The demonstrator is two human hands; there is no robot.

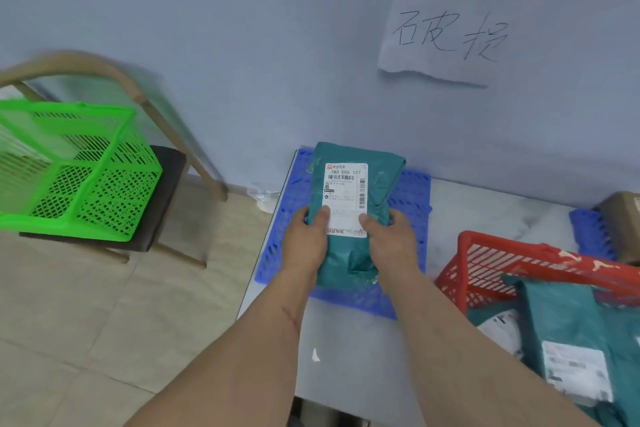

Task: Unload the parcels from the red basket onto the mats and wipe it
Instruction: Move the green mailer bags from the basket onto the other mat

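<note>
Parcel (360, 191), teal plastic mailer with a white shipping label facing up, lengthwise over the blue mat (412, 191) at the worktop's (346, 350) far left corner; whether it rests on the mat or is lifted just clear cannot be told.

Left hand (308, 239): grips the parcel's near left edge, thumb on top at the label's lower corner, fingers curled underneath.

Right hand (391, 239): grips the near right edge likewise, thumb on the label, fingers wrapped round the side.

Red basket (491, 263): on the worktop at 4 o'clock from the parcel, just beside the mat, holding several more teal parcels (568, 322) with white labels.

Second blue mat (588, 229): at 3 o'clock, beyond the basket, partly hidden; a brown box (620, 218) stands on it against the wall.

Green basket (69, 166): at 9 o'clock, well apart, on a dark-seated chair (162, 191) on the tiled floor.

Paper sign (446, 31): handwritten, on the wall at 1 o'clock.
</note>
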